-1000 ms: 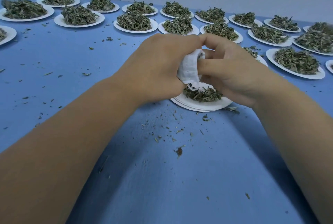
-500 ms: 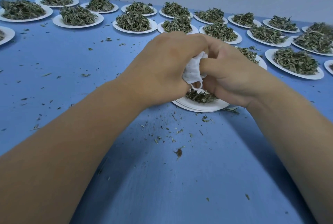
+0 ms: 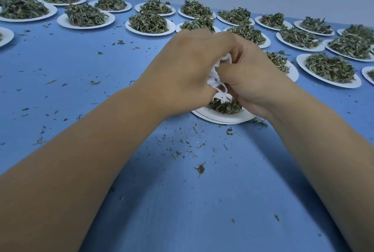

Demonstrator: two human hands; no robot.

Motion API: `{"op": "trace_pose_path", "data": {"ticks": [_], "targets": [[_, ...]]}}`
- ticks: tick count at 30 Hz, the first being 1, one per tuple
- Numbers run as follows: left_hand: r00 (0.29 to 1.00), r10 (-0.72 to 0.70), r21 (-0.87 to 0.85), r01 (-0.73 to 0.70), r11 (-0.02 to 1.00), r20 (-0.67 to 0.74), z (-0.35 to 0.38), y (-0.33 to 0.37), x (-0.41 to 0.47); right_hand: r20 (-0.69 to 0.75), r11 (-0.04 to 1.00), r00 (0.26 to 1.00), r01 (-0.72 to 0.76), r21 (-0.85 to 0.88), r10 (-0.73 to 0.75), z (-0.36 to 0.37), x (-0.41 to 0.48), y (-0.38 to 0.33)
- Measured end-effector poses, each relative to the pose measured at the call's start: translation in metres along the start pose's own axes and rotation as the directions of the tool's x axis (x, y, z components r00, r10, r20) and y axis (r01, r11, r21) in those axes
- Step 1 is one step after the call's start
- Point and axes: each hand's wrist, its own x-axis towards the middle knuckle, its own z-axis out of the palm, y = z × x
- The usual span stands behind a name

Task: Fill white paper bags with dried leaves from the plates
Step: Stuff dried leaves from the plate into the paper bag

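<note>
Both hands meet over a stack of white paper plates (image 3: 224, 117) that carries a small heap of dried leaves (image 3: 223, 106). My left hand (image 3: 188, 71) grips a small white paper bag (image 3: 213, 78), and only a crumpled strip of the bag shows between the hands. A thin white string (image 3: 222, 89) hangs from the bag. My right hand (image 3: 253, 81) is curled against the bag's right side, its fingertips hidden inside or behind the bag. The bag's mouth and contents are hidden.
Several white plates heaped with dried leaves stand in rows along the far side of the blue table (image 3: 70, 65), among them a plate at the back middle (image 3: 150, 23) and one at the right (image 3: 329, 69). Loose leaf crumbs (image 3: 200, 168) lie scattered near the table's front.
The two hands have closed tighter together, so less of the white bag shows now. The hands have sunk slightly toward the plate.
</note>
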Motion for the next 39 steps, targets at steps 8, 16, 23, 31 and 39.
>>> {"op": "trace_pose_path", "data": {"ticks": [8, 16, 23, 31, 39], "targets": [[0.954, -0.298, -0.220, 0.299, 0.929, 0.037, 0.007, -0.025, -0.009, -0.162, 0.997, 0.984, -0.076, 0.010, 0.077, -0.004, 0.001, 0.000], [0.905, -0.425, -0.216, 0.419, 0.882, 0.022, 0.004, -0.031, -0.011, -0.165, 0.984, 0.986, -0.055, -0.168, 0.027, -0.007, -0.001, -0.002], [0.817, -0.577, -0.187, 0.565, 0.803, -0.010, 0.000, -0.043, -0.010, -0.269, 0.983, 0.962, -0.087, -0.159, 0.042, -0.022, -0.002, -0.004], [0.656, -0.754, -0.412, 0.697, 0.587, 0.035, 0.001, -0.057, -0.010, 0.075, 0.591, 0.989, -0.017, -0.807, 0.131, -0.038, -0.020, 0.004], [0.728, -0.683, -0.311, 0.666, 0.678, 0.068, 0.014, -0.045, -0.012, 0.106, 0.508, 0.994, 0.087, -0.857, 0.007, -0.017, -0.007, 0.022]]}}
